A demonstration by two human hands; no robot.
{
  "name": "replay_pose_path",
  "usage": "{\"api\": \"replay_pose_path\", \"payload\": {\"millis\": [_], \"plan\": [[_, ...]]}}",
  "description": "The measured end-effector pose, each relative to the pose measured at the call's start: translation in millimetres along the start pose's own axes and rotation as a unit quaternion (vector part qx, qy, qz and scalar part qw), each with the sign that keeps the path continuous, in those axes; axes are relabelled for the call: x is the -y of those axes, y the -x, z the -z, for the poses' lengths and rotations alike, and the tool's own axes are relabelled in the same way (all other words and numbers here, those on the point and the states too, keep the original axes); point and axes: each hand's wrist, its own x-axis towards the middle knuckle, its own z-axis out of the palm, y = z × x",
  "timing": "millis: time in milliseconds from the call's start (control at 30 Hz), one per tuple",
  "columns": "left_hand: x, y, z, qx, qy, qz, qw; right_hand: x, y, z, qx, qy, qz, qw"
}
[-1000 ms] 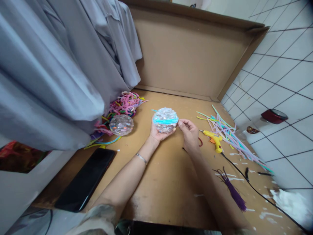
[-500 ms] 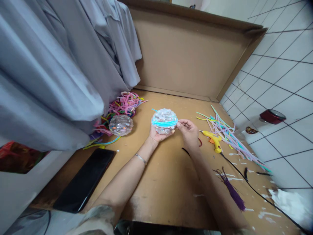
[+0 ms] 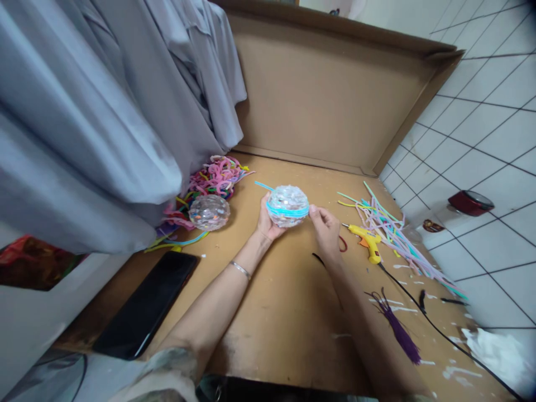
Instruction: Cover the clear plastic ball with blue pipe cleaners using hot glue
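My left hand (image 3: 270, 223) is closed around a clear, bumpy ball (image 3: 288, 195) from below and the left. Light blue pipe cleaner (image 3: 288, 213) runs in a band about the ball's middle, and a loose blue end sticks out at the upper left. At the ball's right edge, the thumb and fingers of my right hand (image 3: 325, 226) pinch together at the blue band. The exact grip of the right fingertips is small and partly hidden. A second clear ball (image 3: 209, 212) rests on the table to the left.
Tangled pink pipe cleaners (image 3: 218, 176) lie behind the second ball. A black phone (image 3: 146, 304) is at left. To the right are a yellow glue gun (image 3: 364, 237) with its cord, straight pipe cleaners (image 3: 389, 234) and a purple bundle (image 3: 400, 329). Cardboard (image 3: 326, 95) stands behind.
The ball has turned a little in my left hand, and its blue band sits at a different tilt. More of the loose blue end shows at the upper left. The right hand stays at the band.
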Motion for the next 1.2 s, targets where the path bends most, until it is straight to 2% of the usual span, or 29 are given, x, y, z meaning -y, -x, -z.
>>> {"api": "replay_pose_path", "payload": {"millis": [133,267,367,467,567,667,767,833,1000,1200], "plan": [[3,-7,4.7,0.005,-0.081,-0.107,0.991,-12,-2,1,0.014,0.084,0.008,0.996],[2,-11,16.8,0.018,-0.180,-0.198,0.963,-21,-1,0,0.043,0.178,0.041,0.982],[-1,-9,22.0,0.013,-0.264,-0.242,0.934,-21,0,1,0.014,0.203,0.075,0.976],[-2,-5,20.5,0.028,-0.399,-0.260,0.879,-17,-2,4,-0.017,0.198,0.110,0.974],[-1,0,15.4,0.058,-0.519,-0.267,0.810,-11,-3,7,-0.005,0.176,0.132,0.976],[1,2,12.4,0.075,-0.585,-0.283,0.756,-6,-3,7,0.006,0.153,0.147,0.977],[3,2,13.6,0.083,-0.626,-0.286,0.721,-4,-3,7,0.009,0.148,0.168,0.975],[4,0,15.7,0.083,-0.644,-0.277,0.709,-3,-2,8,0.019,0.148,0.178,0.973],[9,-2,16.5,0.069,-0.669,-0.236,0.701,-6,-2,8,0.031,0.133,0.164,0.977],[10,3,9.1,0.044,-0.687,-0.203,0.696,-14,-1,6,0.011,0.094,0.077,0.993]]}}
